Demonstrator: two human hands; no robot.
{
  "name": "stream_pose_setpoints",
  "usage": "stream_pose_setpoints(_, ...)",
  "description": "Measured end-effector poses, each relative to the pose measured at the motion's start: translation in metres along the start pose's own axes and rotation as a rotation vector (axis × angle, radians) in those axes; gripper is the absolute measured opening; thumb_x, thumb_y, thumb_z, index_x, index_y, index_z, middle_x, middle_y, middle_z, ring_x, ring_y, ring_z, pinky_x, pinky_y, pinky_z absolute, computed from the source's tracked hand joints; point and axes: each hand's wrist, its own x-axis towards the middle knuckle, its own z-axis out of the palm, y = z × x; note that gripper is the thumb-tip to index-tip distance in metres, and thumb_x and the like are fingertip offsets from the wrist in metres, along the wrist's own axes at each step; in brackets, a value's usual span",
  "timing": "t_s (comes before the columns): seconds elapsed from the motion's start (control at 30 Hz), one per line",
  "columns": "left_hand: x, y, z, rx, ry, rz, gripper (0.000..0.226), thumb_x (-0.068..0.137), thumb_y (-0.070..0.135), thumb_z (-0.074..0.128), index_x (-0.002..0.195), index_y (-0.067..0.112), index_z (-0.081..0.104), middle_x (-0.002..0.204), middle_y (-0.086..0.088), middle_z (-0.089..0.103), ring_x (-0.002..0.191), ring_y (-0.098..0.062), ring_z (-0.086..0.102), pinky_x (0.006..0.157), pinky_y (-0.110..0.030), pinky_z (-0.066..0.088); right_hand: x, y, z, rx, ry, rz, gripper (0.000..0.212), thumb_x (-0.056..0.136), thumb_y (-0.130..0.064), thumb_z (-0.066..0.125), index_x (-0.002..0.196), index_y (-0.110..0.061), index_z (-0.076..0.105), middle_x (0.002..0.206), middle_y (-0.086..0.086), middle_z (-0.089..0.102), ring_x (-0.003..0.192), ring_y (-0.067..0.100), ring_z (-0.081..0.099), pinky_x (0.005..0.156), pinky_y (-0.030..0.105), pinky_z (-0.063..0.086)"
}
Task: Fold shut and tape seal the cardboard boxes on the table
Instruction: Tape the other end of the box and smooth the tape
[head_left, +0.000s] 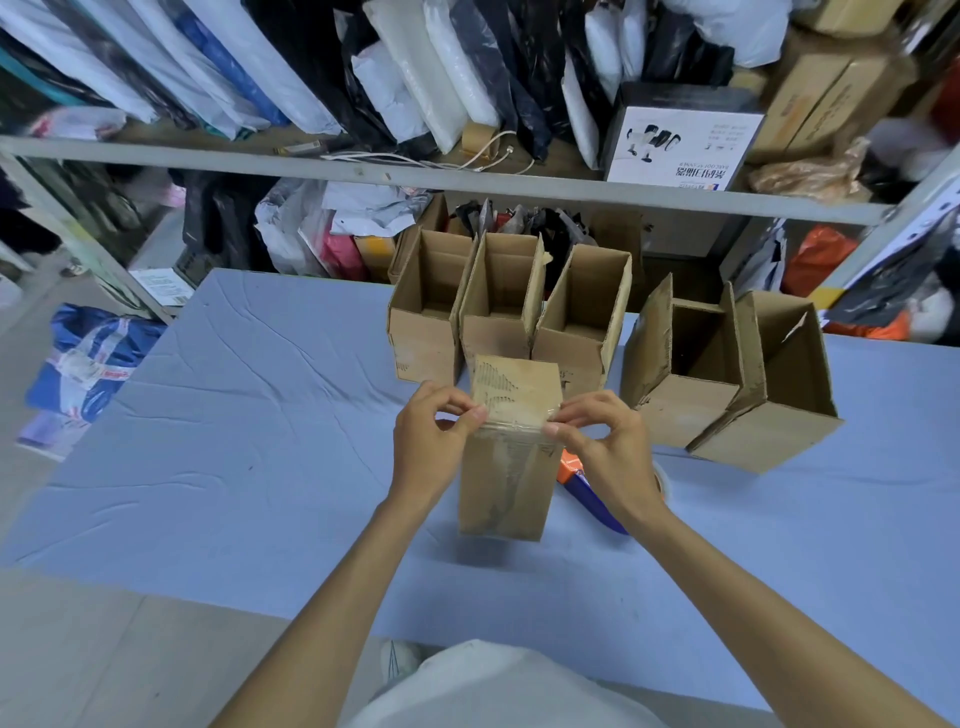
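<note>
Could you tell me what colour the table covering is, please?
Light blue table covering, clearest in the head view.

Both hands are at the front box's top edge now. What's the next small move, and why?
Probably press the clear tape down flat around both corners. The left hand and right hand pinch its ends at the front box's near top edge. The strip looks wrinkled there, so the seal seems unfinished. Five open boxes wait behind.

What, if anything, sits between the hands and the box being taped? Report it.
Nothing visible. Both the left hand and right hand pinch the tape strip on the closed box; the open boxes stand behind it.
</note>
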Motion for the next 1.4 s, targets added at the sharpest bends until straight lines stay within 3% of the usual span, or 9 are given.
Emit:
stream_pose_setpoints(0.13,0.001,0.003,0.0,0.086,0.002,-0.036,0.012,0.084,0.021,0.073,0.074,0.018,0.067,0.088,0.012,0.062,0.078,0.0,0.061,0.073,-0.02,0.048,0.001,0.0,0.005,0.09,0.025,0.071,0.006,0.078,-0.013,0.077,0.073,-0.015,0.074,0.09,-0.003,0.064,0.086,0.01,0.06,0.074,0.037,0.056)
stream_pose_setpoints(0.37,0.001,0.005,0.001,0.122,0.016,-0.044,0.015,0.085,0.031,0.071,0.08,0.017,0.068,0.095,0.014,0.063,0.077,0.003,0.06,0.069,-0.011,0.042,0.008,-0.006,0.005,0.123,0.031,0.158,0.009,0.076,-0.019,0.08,0.072,-0.014,0.073,0.086,0.002,0.065,0.078,0.013,0.064,0.06,0.023,0.055)
stream_pose_setpoints(0.6,0.005,0.006,0.003,0.181,-0.027,-0.079,0.015,0.088,0.031,0.069,0.086,0.017,0.064,0.104,0.009,0.06,0.081,-0.002,0.061,0.061,0.001,0.038,0.017,-0.003,0.007,0.002,0.03,0.22,0.016,0.073,-0.023,0.082,0.065,-0.017,0.07,0.083,-0.002,0.065,0.078,0.019,0.065,0.066,0.045,0.059)
stream_pose_setpoints(0.77,0.016,0.01,-0.003,0.113,-0.093,-0.191,0.048,0.081,0.024,0.075,0.115,0.024,0.041,0.104,0.014,0.057,0.087,-0.01,0.061,0.069,-0.019,0.045,0.014,-0.005,0.011,-0.038,0.054,0.239,0.021,0.07,-0.026,0.082,0.06,-0.017,0.066,0.071,-0.003,0.065,0.072,0.018,0.064,0.066,0.047,0.058)
stream_pose_setpoints(0.9,0.018,0.012,0.005,0.07,-0.112,-0.278,0.039,0.086,0.017,0.07,0.117,0.023,0.045,0.107,0.009,0.058,0.095,-0.012,0.057,0.064,-0.016,0.041,0.016,-0.011,0.007,0.079,0.063,0.388,0.03,0.072,-0.02,0.082,0.071,-0.002,0.058,0.071,0.013,0.066,0.068,0.025,0.068,0.065,0.044,0.06)
stream_pose_setpoints(1.1,0.02,0.015,0.014,0.023,-0.009,-0.402,0.032,0.086,0.002,0.061,0.11,0.021,0.053,0.103,0.01,0.059,0.095,-0.012,0.055,0.061,-0.02,0.037,0.022,-0.019,0.007,0.27,-0.049,0.679,0.023,0.075,0.001,0.069,0.094,0.001,0.056,0.092,0.013,0.07,0.081,0.036,0.07,0.068,0.048,0.06)
stream_pose_setpoints(1.2,0.017,0.01,0.011,0.032,-0.047,-0.425,0.029,0.085,0.012,0.064,0.109,0.023,0.053,0.108,0.011,0.061,0.095,-0.011,0.057,0.067,-0.023,0.04,0.017,-0.022,0.021,0.051,-0.03,0.612,0.038,0.072,-0.019,0.079,0.094,-0.009,0.048,0.095,0.005,0.061,0.087,0.022,0.062,0.061,0.033,0.052)
stream_pose_setpoints(1.27,0.014,0.006,0.009,0.067,-0.081,-0.399,0.03,0.082,0.026,0.069,0.108,0.026,0.053,0.107,0.013,0.06,0.093,-0.008,0.058,0.07,-0.023,0.043,0.012,-0.023,0.028,-0.012,-0.034,0.533,0.055,0.063,-0.034,0.087,0.095,-0.016,0.046,0.096,-0.002,0.059,0.088,0.015,0.06,0.069,0.034,0.053)
stream_pose_setpoints(1.4,0.011,0.0,0.01,-0.014,-0.115,-0.378,0.04,0.075,0.035,0.08,0.102,0.021,0.054,0.1,0.012,0.059,0.092,-0.009,0.061,0.082,-0.031,0.051,0.009,-0.023,0.022,0.011,-0.043,0.469,0.038,0.072,-0.018,0.083,0.1,-0.014,0.056,0.096,-0.005,0.064,0.091,0.014,0.062,0.08,0.038,0.056)
